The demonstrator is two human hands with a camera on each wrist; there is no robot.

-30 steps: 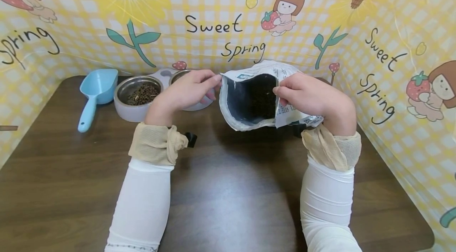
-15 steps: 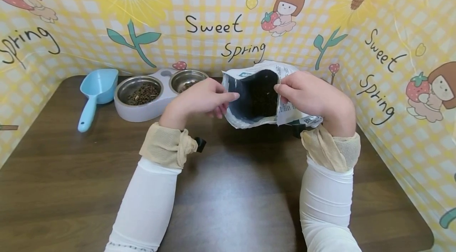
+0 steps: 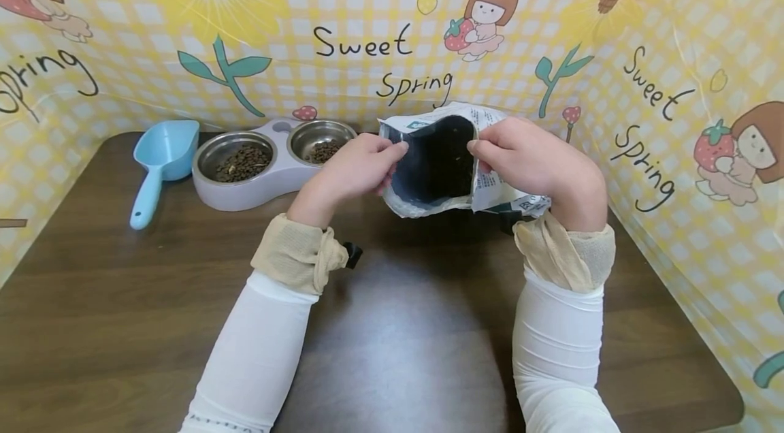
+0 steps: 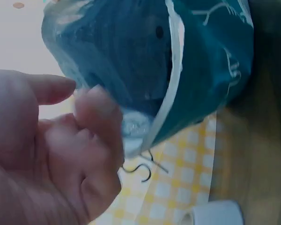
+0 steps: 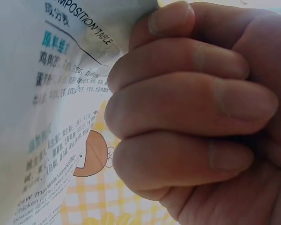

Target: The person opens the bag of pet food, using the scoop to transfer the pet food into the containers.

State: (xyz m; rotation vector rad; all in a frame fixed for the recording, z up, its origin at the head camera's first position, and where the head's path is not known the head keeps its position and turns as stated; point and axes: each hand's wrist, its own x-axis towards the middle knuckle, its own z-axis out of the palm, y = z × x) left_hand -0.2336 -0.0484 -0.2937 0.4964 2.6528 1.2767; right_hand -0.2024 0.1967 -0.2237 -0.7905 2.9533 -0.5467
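Note:
A pet food bag (image 3: 422,174), white outside with a dark lining, lies tilted with its mouth towards me. My right hand (image 3: 542,161) pinches the right side of its rim between thumb and curled fingers. At the left rim, my left hand (image 3: 361,171) has its thumb over the inner side and its fingers curled behind. In the left wrist view the thumb and blurred forefinger (image 4: 100,105) meet close to the bag's edge. Dark contents inside the bag are hard to make out. Printed text shows on the bag panel (image 5: 65,117) in the right wrist view.
A lilac double bowl stand (image 3: 229,198) holds two steel bowls with brown kibble (image 3: 241,164). Left of it lies a light blue scoop (image 3: 165,150), handle towards me. The brown table (image 3: 398,324) meets a yellow checked sheet (image 3: 343,92) at the back and sides.
My left hand has moved right, from the bag's upper left corner to lower along its left rim, uncovering the right bowl. The right hand keeps its grip on the bag.

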